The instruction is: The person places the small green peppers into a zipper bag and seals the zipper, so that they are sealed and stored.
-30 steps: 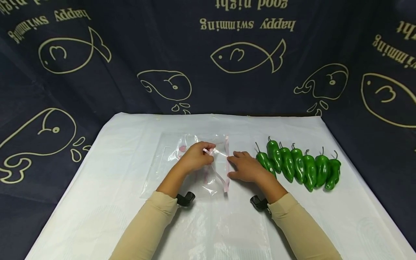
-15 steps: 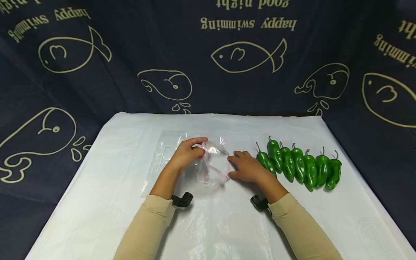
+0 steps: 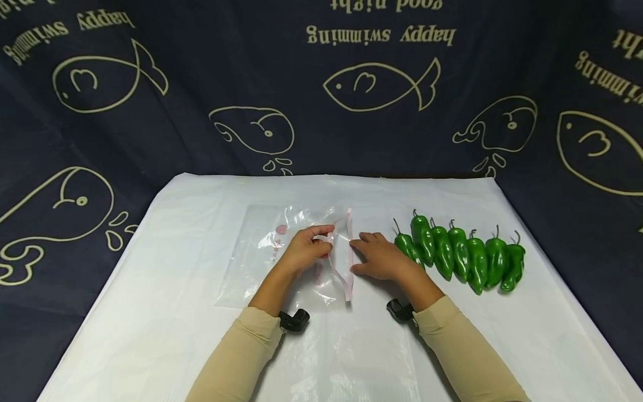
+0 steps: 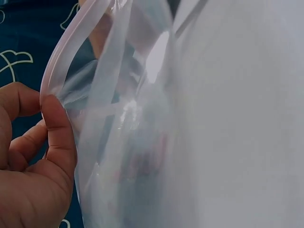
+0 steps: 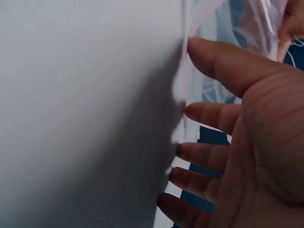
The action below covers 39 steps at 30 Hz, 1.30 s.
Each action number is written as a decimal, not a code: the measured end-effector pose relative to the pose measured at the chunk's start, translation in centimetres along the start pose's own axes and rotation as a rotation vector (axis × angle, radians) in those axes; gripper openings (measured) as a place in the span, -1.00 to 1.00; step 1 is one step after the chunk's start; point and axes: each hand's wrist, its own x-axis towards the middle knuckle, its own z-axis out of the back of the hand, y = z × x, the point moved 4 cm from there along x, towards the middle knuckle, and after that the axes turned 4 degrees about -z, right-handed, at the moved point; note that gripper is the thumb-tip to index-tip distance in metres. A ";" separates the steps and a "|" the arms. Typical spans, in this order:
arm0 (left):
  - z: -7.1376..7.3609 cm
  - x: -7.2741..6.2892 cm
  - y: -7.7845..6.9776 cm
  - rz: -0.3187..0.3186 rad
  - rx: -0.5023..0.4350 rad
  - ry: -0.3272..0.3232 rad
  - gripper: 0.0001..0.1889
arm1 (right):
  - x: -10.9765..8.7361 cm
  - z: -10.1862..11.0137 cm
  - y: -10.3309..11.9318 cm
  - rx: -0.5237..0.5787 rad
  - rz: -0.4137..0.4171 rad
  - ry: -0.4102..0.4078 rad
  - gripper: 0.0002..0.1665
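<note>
A clear plastic zip bag [image 3: 241, 262] with pink print lies on the white table, its pink-edged mouth facing right. My left hand [image 3: 306, 249] pinches the upper lip of the mouth between thumb and forefinger, lifting it off the lower one. In the left wrist view the pink zip strip [image 4: 61, 52] curves up from those fingertips. My right hand [image 3: 380, 258] rests on the table with fingers spread, its fingertips right at the bag's lower lip [image 3: 349, 290]. The right wrist view shows the right thumb [image 5: 223, 61] and fingers straight against the white surface.
Several glossy green peppers [image 3: 458, 251] lie side by side in a row just right of the right hand. The white-covered table [image 3: 125, 335] ends at a dark blue curtain [image 3: 392, 139] printed with fish and whales. A black wrist camera [image 3: 295, 320] sits on the left wrist.
My left hand drew the upper lip leftward, spreading the bag's mouth, then came back right with it, and the mouth narrowed. My right hand has stayed in place.
</note>
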 end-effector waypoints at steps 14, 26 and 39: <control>-0.7 0.2 0.0 0.022 -0.005 0.042 -0.45 | -1.2 2.2 0.6 0.115 0.068 -0.041 -0.16; -0.9 0.4 0.1 0.030 -0.012 0.036 -0.46 | -2.9 4.0 -0.7 0.133 0.064 -0.158 -0.24; -0.9 0.3 0.3 0.049 -0.037 0.047 -0.46 | -4.9 5.5 -4.9 0.131 -0.034 -0.222 -0.24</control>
